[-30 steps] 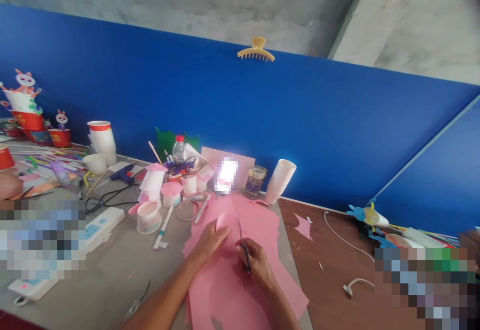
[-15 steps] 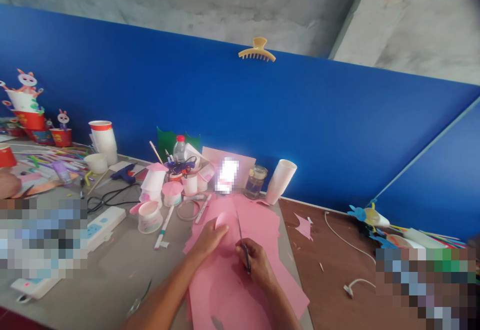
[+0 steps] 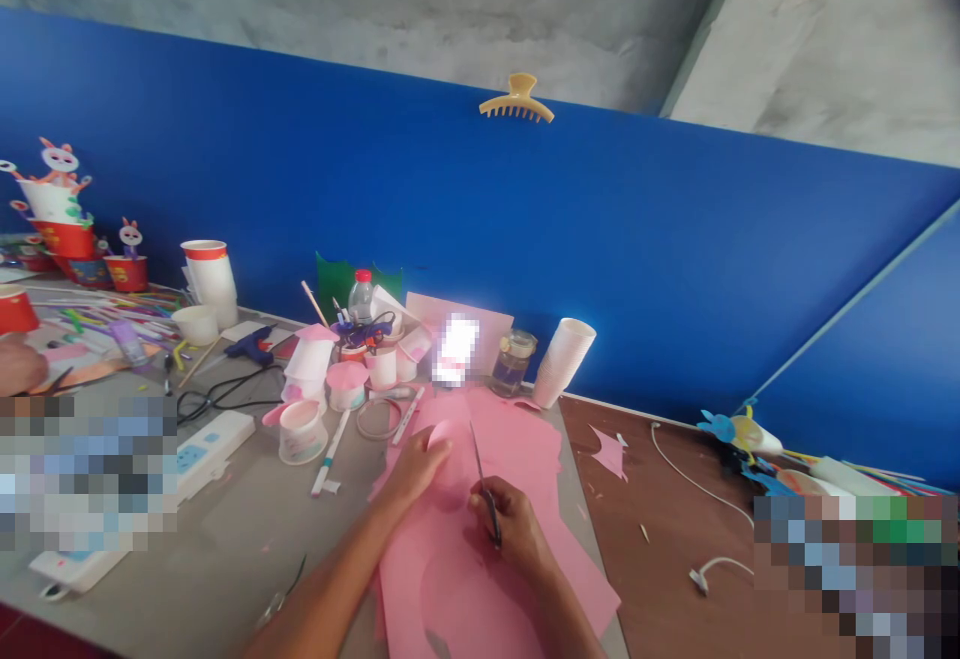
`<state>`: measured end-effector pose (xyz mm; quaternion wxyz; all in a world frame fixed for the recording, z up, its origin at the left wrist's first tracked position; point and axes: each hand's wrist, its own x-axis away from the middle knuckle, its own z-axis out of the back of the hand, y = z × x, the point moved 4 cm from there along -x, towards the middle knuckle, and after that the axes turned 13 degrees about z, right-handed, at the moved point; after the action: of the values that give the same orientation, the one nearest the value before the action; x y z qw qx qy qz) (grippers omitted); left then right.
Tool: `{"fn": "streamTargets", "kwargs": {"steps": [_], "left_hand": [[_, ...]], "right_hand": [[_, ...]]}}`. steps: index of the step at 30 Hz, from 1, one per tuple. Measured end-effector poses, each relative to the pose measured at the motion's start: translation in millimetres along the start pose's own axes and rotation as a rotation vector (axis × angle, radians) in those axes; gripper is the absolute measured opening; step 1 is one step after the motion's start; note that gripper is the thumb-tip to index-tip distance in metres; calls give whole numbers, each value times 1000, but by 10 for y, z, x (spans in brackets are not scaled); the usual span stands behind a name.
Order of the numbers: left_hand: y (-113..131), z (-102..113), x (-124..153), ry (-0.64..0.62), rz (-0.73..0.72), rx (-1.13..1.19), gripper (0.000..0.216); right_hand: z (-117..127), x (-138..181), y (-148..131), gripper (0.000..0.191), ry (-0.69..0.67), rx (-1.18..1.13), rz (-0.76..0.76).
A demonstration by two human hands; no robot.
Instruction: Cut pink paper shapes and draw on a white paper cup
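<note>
My left hand (image 3: 417, 467) pinches a piece of pink paper (image 3: 451, 441) with a curved edge, thumb on top. In my right hand (image 3: 511, 519) is a pair of scissors (image 3: 480, 461), blades pointing away from me beside the right edge of that piece. Whether the blades touch the paper I cannot tell. Beneath both hands lie larger pink sheets (image 3: 525, 449), one with a curved cut-out near me. A bright phone (image 3: 456, 349) leans upright behind them.
Left are paper cups (image 3: 303, 431), a marker (image 3: 330, 454), a tape ring (image 3: 379, 419), a glue gun (image 3: 251, 344) and a power strip (image 3: 142, 509). A jar (image 3: 514, 364) and stacked cups (image 3: 564, 364) stand behind. Another person's hand (image 3: 21, 364) is at far left.
My left hand has shifted slightly left with the pink piece, which looks turned a little. The scissors have barely moved. The whole view has drifted slightly.
</note>
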<state>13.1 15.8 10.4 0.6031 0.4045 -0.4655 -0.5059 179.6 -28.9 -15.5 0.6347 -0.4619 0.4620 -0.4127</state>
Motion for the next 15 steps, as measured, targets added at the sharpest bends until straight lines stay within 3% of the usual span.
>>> {"fn": "streamTargets", "kwargs": {"steps": [15], "left_hand": [[-109,52,-105,47,57,58,27]], "right_hand": [[-42,19,76,52,-7,-99,-38]]}}
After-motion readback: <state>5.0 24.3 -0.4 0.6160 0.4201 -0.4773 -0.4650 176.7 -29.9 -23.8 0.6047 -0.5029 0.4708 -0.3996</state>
